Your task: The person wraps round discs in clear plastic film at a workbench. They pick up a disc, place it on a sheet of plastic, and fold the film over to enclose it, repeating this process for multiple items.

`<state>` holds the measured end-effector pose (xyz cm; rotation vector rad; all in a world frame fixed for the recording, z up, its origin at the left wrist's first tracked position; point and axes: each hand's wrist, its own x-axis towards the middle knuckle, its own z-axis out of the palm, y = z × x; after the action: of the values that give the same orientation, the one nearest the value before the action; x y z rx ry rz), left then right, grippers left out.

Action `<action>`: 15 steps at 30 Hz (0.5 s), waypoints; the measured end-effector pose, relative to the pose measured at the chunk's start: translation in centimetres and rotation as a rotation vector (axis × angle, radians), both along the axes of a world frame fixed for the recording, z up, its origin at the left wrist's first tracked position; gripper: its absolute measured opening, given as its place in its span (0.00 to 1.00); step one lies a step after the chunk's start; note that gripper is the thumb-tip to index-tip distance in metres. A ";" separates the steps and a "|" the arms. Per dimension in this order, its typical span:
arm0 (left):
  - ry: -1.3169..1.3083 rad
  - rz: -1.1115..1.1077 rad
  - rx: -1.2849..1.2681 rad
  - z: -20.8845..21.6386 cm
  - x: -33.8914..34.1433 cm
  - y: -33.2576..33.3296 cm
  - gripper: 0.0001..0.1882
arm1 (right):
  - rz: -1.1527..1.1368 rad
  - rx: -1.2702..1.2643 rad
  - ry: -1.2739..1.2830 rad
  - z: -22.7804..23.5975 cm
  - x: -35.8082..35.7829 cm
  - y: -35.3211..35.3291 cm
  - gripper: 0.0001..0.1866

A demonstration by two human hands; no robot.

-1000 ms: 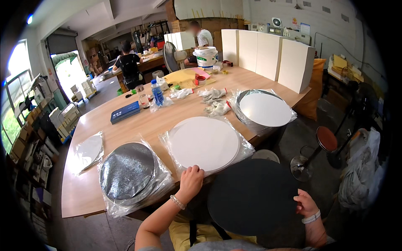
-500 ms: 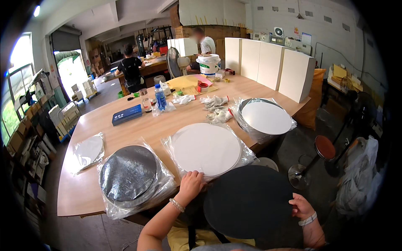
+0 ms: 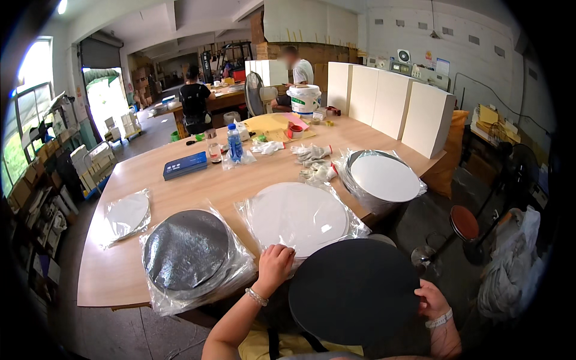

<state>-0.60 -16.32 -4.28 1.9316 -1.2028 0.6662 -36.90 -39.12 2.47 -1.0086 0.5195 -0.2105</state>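
A thin black round disc (image 3: pixel 354 292) is gripped at its right edge by my right hand (image 3: pixel 432 300), thumb on its upper face. It hangs in front of me, just off the table edge. My left hand (image 3: pixel 276 264) has its fingers pinched on the near edge of the clear plastic bag (image 3: pixel 358 228) at the white round disc (image 3: pixel 297 217). Shiny film lies over that white disc. To its left, a dark disc in clear plastic (image 3: pixel 187 249) tops a bagged stack. Another bagged stack with a white disc (image 3: pixel 385 175) stands at the right.
A small bagged white disc (image 3: pixel 128 215), blue box (image 3: pixel 185 166), water bottle (image 3: pixel 234 144) and work gloves (image 3: pixel 313 162) lie across the wooden table (image 3: pixel 120 282). White panels (image 3: pixel 390 108) stand at its far right. A stool (image 3: pixel 464 222) is on the floor. Two people work farther back.
The white disc in the middle, bare before, now has clear shiny film over it. My left hand stays at its near edge. The black disc has shifted slightly left and stays in my right hand.
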 end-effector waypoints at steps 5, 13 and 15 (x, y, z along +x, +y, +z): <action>0.030 -0.011 -0.023 0.2 0.1 0.3 0.08 | -0.006 0.064 -0.019 -1.3 1.7 -0.7 0.12; 0.574 0.318 -0.067 -2.9 -4.2 3.9 0.20 | -0.097 0.066 0.011 -4.1 4.0 2.5 0.11; 0.756 0.243 -0.015 -6.4 -3.3 4.6 0.17 | -0.119 0.063 0.016 -3.6 4.9 4.0 0.12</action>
<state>-3.89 -11.69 -10.71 2.0482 -0.4946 0.0251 -32.05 -35.12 -1.18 -0.9192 0.5980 -0.2905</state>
